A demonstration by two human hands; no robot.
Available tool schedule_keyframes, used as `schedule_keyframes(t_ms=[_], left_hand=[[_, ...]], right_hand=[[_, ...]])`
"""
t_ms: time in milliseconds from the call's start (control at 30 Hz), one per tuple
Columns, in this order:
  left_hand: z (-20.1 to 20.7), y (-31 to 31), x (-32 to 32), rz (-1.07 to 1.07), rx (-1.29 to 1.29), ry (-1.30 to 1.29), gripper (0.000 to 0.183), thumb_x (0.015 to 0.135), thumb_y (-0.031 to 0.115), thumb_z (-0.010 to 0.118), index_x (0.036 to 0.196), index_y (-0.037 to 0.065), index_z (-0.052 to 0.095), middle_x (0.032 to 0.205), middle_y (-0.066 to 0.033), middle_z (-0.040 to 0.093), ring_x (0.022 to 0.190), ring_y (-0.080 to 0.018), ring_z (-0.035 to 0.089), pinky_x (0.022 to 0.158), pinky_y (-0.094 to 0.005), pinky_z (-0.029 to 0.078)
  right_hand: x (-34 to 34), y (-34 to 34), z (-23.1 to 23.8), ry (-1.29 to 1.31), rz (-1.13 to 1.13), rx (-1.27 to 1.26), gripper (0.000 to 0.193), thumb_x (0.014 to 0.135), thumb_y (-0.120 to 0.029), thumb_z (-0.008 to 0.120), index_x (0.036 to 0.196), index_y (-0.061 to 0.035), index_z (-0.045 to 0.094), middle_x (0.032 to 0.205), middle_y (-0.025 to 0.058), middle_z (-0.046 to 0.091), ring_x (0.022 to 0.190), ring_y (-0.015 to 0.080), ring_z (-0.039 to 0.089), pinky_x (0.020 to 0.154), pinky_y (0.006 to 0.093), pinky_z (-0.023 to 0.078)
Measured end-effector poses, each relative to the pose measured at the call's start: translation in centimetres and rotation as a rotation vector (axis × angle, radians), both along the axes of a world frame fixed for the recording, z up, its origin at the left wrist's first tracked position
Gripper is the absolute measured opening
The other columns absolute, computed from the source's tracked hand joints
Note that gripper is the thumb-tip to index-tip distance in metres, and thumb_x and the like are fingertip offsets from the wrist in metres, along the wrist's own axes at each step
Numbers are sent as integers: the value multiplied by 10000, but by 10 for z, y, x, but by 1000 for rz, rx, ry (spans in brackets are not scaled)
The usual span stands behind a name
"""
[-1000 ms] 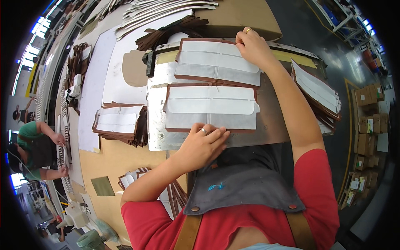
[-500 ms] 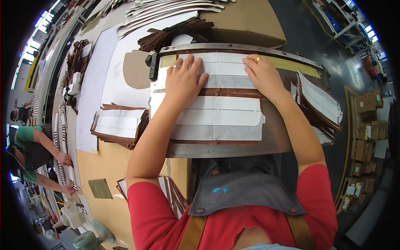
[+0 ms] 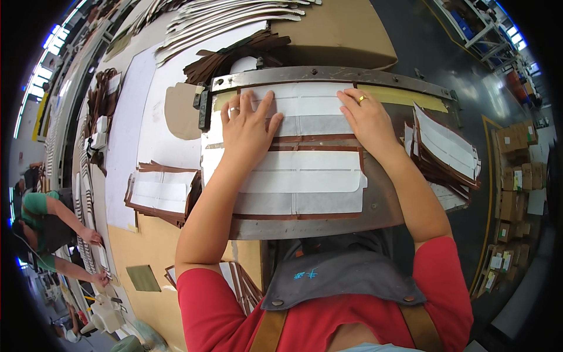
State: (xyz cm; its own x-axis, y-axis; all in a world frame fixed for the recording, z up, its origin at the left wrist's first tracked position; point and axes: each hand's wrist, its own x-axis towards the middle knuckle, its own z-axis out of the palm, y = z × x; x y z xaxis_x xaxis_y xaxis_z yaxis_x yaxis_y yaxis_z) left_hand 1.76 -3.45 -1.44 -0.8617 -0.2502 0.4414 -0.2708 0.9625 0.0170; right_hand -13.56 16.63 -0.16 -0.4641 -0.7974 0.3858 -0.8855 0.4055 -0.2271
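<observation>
**Hands flattened on layered leather-and-lining pieces at a metal work plate**

Hands lie palm-down, fingers spread and gripping nothing. Left hand and right hand both press the far white lining piece, each wearing a ring. This piece, edged in brown leather, sits just below a metal clamp bar at the plate's far edge. A second brown-edged lining piece lies nearer the body, between the forearms and touching the first. Both pieces run with their long axes left to right, parallel to the bar. They rest on a grey metal plate, which sits on a tan workbench. Left of the plate lies a stack of similar pieces; right of it, a fanned stack. Beyond the bar are brown leather scraps and a large cardboard sheet. Another person works at far left. Cartons stand on the dark floor at right.
</observation>
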Motion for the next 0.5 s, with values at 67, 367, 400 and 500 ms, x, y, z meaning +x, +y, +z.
schedule_keyframes(t_ms=[67, 367, 400, 500], left_hand=[[-2, 1, -2, 19, 101, 2, 449, 883, 378, 556, 1229, 94, 521, 1106, -166, 536, 992, -385, 538, 822, -432, 438], [9, 8, -1, 13, 82, -58, 370, 869, 298, 592, 1144, 55, 547, 1075, -146, 554, 927, -355, 562, 755, -403, 465], [7, 7, -1, 2, 53, -33, 364, 869, 293, 591, 1141, 55, 549, 1077, -144, 555, 936, -354, 559, 763, -404, 463], [5, 4, 0, -17, 36, 5, 350, 865, 278, 593, 1133, 56, 552, 1076, -142, 559, 949, -349, 555, 786, -406, 456]], right_hand=[[3, 1, 1, 12, -8, 13, 277, 862, -123, 567, 1121, -28, 589, 1153, 114, 596, 1089, 270, 554, 908, 353, 467], [7, 2, -7, 185, -24, 36, 280, 851, -87, 536, 1115, -5, 578, 1146, 129, 594, 1091, 280, 561, 910, 348, 477], [6, 2, -7, 199, -23, 41, 277, 852, -82, 546, 1118, -11, 580, 1150, 126, 595, 1098, 270, 559, 910, 344, 479], [6, 4, -7, 230, -18, 56, 272, 852, -90, 558, 1111, -10, 584, 1148, 125, 597, 1084, 266, 566, 902, 348, 480]])
